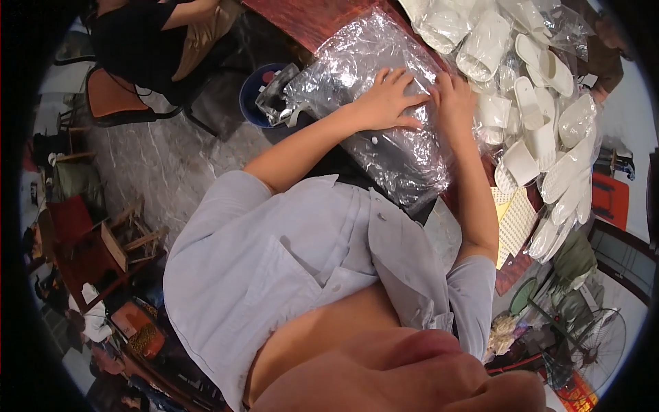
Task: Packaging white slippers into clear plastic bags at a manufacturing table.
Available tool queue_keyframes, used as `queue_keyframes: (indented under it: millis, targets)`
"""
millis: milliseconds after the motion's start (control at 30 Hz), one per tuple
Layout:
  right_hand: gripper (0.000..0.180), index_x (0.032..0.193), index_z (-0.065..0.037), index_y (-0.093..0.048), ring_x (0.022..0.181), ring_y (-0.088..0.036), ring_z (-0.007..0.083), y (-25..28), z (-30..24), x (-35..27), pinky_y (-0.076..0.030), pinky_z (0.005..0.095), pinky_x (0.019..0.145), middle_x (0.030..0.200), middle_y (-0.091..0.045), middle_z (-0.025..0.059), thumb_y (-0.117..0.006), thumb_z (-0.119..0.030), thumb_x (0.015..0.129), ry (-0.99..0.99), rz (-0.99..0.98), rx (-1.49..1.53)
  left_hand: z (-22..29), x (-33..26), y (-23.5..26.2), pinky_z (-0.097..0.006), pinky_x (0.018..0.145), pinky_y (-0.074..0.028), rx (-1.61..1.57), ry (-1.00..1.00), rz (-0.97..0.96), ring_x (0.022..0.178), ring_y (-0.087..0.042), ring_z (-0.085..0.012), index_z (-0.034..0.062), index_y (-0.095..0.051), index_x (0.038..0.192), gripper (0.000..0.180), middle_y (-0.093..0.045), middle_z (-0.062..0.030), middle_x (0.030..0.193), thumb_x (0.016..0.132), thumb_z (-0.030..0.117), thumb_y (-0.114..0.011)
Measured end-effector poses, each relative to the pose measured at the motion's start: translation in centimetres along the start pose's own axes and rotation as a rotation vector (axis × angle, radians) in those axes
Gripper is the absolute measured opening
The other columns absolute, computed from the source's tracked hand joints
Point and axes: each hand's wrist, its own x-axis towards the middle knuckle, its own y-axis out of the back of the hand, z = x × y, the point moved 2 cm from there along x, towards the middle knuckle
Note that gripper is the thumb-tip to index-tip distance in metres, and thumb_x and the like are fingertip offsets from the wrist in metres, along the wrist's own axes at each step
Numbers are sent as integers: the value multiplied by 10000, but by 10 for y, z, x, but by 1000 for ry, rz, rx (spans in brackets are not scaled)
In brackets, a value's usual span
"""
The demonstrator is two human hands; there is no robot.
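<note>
A pile of clear plastic bags (357,58) lies across my lap and the near edge of the red-brown table (295,20). My left hand (390,101) rests on the pile with its fingers spread. Close beside it, my right hand (454,103) has its fingers bent, with the thumb near the index finger, at the crinkled plastic. The exact pinch is hard to make out. Right of my right hand, several white slippers (535,117) lie heaped, many of them in clear wrapping.
A blue bin (252,96) with crumpled plastic stands left of the bags. Yellow-backed sticker sheets (511,220) lie at the table's right. A person in black (134,44) sits by an orange chair (113,96) at upper left. A fan (597,336) stands at lower right.
</note>
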Motion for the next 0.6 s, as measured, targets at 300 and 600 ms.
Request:
queue_keyframes:
  millis: [300, 600]
  targets:
    - [160, 963, -91, -587, 833, -551, 328, -23, 14, -27, -414, 442, 730, 844, -558, 117, -674, -195, 878, -60, 28, -35, -81, -14, 80, -427, 844, -532, -504, 696, 383, 1001, -653, -367, 73, -670, 1222, 375, -659, -195, 1089, 891, 250, -657]
    - [327, 1124, -74, -659, 885, -619, 294, 6, 18, -8, -470, 402, 764, 984, -651, 115, -739, -174, 823, -229, -310, 509, -107, -29, 67, -460, 870, -483, 124, 565, 421, 997, -611, -374, 66, -692, 1112, 355, -660, -168, 1050, 875, 329, -698]
